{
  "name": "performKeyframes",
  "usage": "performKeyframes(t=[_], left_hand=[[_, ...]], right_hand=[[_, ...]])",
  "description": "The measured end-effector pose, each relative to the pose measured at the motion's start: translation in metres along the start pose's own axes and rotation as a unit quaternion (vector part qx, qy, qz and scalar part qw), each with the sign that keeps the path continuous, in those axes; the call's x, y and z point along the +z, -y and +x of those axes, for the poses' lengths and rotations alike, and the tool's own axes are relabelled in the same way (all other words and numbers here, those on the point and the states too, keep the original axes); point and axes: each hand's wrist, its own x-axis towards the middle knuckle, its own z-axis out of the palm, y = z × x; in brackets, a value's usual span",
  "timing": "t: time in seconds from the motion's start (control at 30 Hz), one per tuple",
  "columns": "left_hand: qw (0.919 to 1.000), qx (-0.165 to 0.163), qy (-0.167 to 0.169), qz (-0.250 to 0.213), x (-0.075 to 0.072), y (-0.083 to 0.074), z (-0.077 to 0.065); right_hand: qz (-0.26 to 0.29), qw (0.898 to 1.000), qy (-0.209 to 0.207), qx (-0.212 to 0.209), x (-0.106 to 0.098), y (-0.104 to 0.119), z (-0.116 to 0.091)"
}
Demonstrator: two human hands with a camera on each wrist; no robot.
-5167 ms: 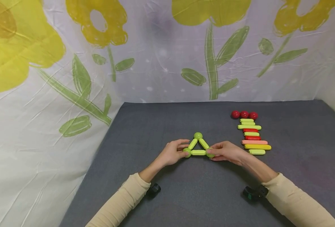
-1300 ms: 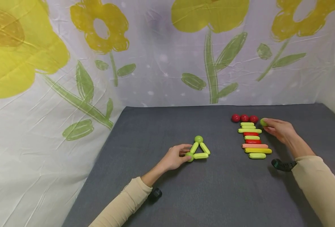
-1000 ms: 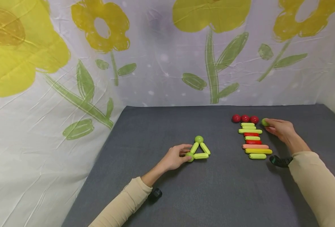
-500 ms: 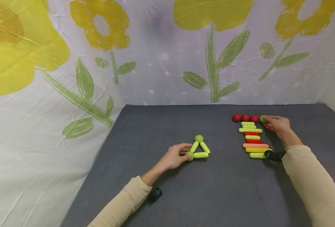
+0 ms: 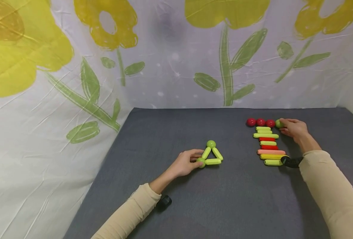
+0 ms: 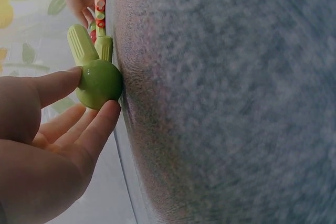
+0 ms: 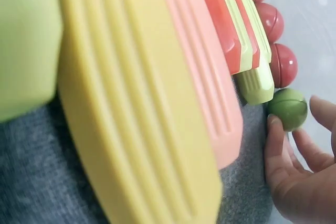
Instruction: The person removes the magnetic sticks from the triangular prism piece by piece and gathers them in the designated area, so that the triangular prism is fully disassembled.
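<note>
My left hand (image 5: 184, 163) pinches a green ball (image 6: 98, 83) at the near left corner of a small triangle. Lime-green rods (image 5: 213, 161) form its three sides, and another green ball (image 5: 211, 144) tops its far corner. At the near right corner two rod ends lie close together with no ball. My right hand (image 5: 295, 129) is at the far right, around a green ball (image 7: 287, 109) that stands at the end of a row of red balls (image 5: 260, 122). In the right wrist view a fingertip touches that ball while the thumb is slightly apart from it.
Below the red balls lies a column of parallel rods: several lime ones, red ones (image 5: 267, 147), a pink one (image 5: 271, 152) and a yellow one (image 5: 272, 156). The dark grey table (image 5: 224, 205) meets a flower-printed cloth (image 5: 170, 83) behind and at the left.
My right hand has carried the green ball from the triangle's near right corner to beside the red balls, and its fingers have drawn back slightly. The left hand keeps its hold.
</note>
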Motion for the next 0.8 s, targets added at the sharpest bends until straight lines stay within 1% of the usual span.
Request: performKeyframes(t=[0.17, 0.27, 0.4, 0.53, 0.6, 0.67, 0.73, 0.8], left_hand=[[1.0, 0.002, -0.001, -0.001, 0.0, 0.001, 0.0], [1.0, 0.002, -0.001, -0.002, 0.0, 0.001, 0.0], [1.0, 0.001, 0.001, 0.0, 0.0, 0.001, 0.0], [1.0, 0.001, 0.001, 0.004, 0.0, 0.002, 0.001], [1.0, 0.002, 0.001, 0.005, 0.0, 0.001, 0.001], [1.0, 0.003, 0.0, 0.005, 0.0, 0.001, 0.001], [1.0, 0.004, 0.0, 0.004, 0.0, 0.001, 0.0], [1.0, 0.004, 0.001, 0.003, -0.001, 0.001, 0.0]], right_hand=[[0.026, 1.0, 0.007, 0.003, -0.001, 0.001, -0.002], [0.032, 0.999, 0.008, 0.005, -0.003, 0.0, -0.001], [0.048, 0.999, 0.007, 0.016, -0.005, -0.001, -0.001], [0.077, 0.997, 0.009, 0.031, -0.007, -0.001, 0.0], [0.103, 0.994, 0.004, 0.045, -0.008, -0.001, -0.001], [0.137, 0.989, -0.006, 0.06, -0.01, 0.0, -0.002], [0.179, 0.981, -0.017, 0.073, -0.012, 0.0, -0.004], [0.219, 0.972, -0.022, 0.077, -0.014, 0.0, -0.006]])
